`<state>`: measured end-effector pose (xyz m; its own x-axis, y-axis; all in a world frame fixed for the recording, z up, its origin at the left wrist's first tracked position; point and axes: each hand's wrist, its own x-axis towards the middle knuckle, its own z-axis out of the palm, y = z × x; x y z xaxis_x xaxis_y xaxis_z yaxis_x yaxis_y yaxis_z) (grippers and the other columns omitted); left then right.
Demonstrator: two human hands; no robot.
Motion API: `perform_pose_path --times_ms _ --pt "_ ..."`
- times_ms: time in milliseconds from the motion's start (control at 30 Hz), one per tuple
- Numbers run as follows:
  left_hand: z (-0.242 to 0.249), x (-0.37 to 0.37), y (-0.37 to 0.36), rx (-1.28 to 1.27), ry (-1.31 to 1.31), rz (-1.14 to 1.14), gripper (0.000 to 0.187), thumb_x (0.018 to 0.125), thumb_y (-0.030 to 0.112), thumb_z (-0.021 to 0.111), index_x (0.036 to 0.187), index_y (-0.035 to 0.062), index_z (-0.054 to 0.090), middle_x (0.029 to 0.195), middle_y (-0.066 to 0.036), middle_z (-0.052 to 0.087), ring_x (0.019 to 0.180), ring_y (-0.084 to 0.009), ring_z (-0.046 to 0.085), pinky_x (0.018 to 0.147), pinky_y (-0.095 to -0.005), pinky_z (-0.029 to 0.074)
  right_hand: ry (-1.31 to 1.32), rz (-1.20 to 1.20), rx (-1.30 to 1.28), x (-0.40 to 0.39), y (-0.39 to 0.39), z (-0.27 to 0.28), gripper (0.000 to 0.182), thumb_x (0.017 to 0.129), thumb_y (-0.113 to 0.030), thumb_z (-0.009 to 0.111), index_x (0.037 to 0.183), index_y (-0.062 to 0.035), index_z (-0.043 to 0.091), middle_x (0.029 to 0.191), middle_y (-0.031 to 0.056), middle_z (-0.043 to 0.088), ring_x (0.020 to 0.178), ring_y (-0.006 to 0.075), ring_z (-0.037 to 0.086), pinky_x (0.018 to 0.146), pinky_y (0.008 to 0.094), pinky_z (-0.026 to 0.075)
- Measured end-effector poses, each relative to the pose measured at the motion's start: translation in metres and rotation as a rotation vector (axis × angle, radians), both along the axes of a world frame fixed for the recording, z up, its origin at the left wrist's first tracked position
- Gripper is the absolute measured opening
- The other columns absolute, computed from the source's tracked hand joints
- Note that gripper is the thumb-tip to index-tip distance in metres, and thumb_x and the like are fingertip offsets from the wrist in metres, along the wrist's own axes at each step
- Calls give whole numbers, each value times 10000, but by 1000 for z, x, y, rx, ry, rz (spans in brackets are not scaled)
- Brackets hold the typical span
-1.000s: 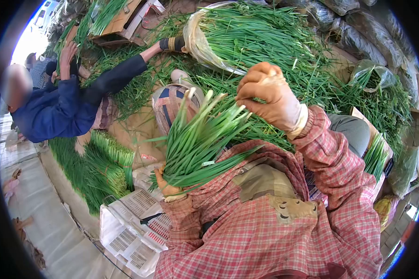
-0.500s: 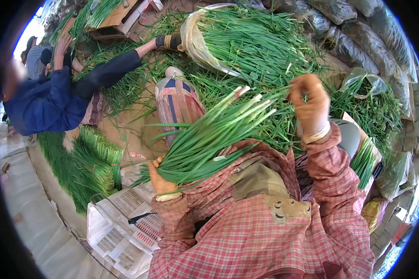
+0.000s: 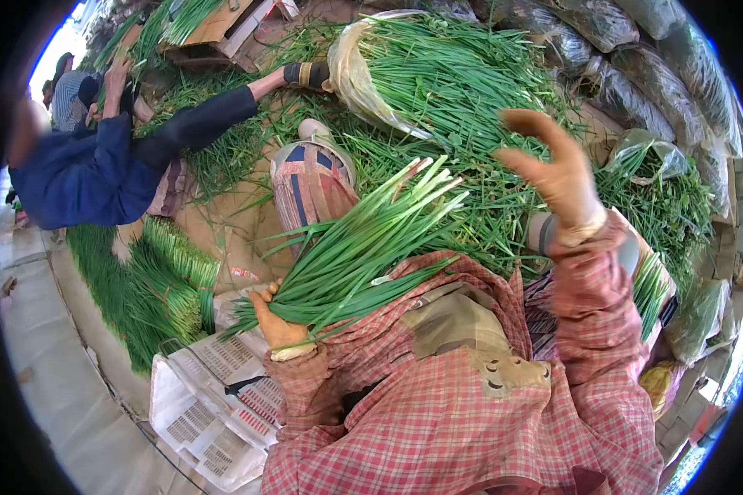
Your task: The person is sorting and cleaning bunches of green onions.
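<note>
My left hand is wrapped round the leafy end of a bunch of garlic chives. The bunch lies slantwise across my lap, its pale stem ends pointing up and away from me. Raised to the right of those stems is my right hand, thumb and fingers spread apart with nothing in them. Beyond it, a large heap of chives spills from a pale plastic sack. Loose green leaves cover the ground between the heap and my knees.
At left sits a person in blue, one leg stretched toward the sack. Tied chive bundles stand near a printed sheet beside me. Filled plastic bags are stacked at the upper right. A cardboard box is at the back.
My right hand has opened from a pinch and let go of a thin green strand. The bunch's stem ends have shifted slightly left. My left hand keeps its hold.
</note>
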<state>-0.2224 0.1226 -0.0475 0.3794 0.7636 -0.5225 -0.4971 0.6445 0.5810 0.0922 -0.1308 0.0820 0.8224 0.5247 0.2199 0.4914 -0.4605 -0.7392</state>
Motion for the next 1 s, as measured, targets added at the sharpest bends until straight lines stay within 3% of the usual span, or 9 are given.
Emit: perform_pose_path --times_ms 200,367,433,533,667,733,833,967,1000 --pt "32 22 -7 128 91 90 369 937 335 392 633 134 334 644 -6 384 668 -184 405 840 -426 394 504 432 76 -32 77 -21 222 675 -191 703 814 -48 604 720 90 614 691 178 586 661 298 469" --pt "53 32 5 254 -65 53 383 943 301 387 621 153 240 578 31 245 591 -145 293 787 -370 379 671 427 145 -4 48 -21 78 724 -86 654 768 -35 614 704 23 610 657 79 542 629 230 454" --pt "52 29 20 259 -178 10 391 944 294 386 614 157 227 561 38 230 585 -140 283 775 -352 368 360 157 139 24 20 -22 72 758 -103 630 782 -37 614 726 -1 590 653 66 507 595 207 415" --pt "61 29 25 136 -74 213 421 949 307 358 586 155 210 552 28 230 578 -149 306 782 -355 377 443 -132 127 81 -62 -30 70 788 -117 614 817 -54 605 698 -21 550 616 52 458 537 183 357" --pt "37 4 33 50 -135 167 437 957 336 317 581 151 192 554 17 242 616 -163 345 798 -359 382 441 -202 222 -26 -22 -10 100 810 -72 616 904 -38 625 735 -18 598 658 53 502 582 198 412" --pt "18 -13 34 61 -242 66 423 962 331 296 592 144 210 573 5 275 649 -177 371 820 -388 385 -230 44 118 -53 1 -26 143 770 -113 647 905 -70 633 742 82 627 637 181 588 570 287 465" --pt "16 -20 31 120 -220 11 407 966 322 275 607 135 233 597 -9 313 681 -194 400 845 -417 389 -300 73 -348 -86 41 -21 312 792 -401 563 782 -91 595 588 85 565 571 272 576 531 362 454" --pt "22 -10 16 113 91 140 414 960 346 301 610 137 229 587 1 297 675 -191 391 847 -393 381 -203 103 -179 -89 72 -54 212 779 -300 555 698 -104 549 559 79 547 527 266 560 476 371 443" --pt "13 -14 17 144 94 128 416 959 353 299 609 135 241 588 -3 314 687 -201 410 850 -405 384 -438 158 -378 -97 73 -47 109 711 -196 543 641 -120 505 537 56 509 509 237 536 442 365 431"
